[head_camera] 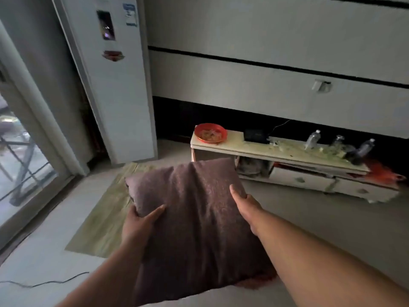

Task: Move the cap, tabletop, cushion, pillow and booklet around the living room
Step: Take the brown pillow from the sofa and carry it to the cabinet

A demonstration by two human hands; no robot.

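Observation:
A large mauve-brown cushion (194, 220) is held up in front of me, above the floor. My left hand (139, 220) grips its left edge with the thumb on top of the fabric. Along its right edge, my right hand (244, 207) clasps it, thumb on the front face and fingers behind. A pale greenish flat board (104, 216), perhaps the tabletop, lies on the floor beneath and to the left of the cushion, partly hidden by it. No cap, pillow or booklet is visible.
A low TV cabinet (221, 148) stands ahead on the right with a red bowl (210, 132), a black box (255, 135) and three bottles (312, 139). A white fridge (119, 85) stands at left by a glass sliding door (20, 162). A black cable (44, 283) crosses the floor.

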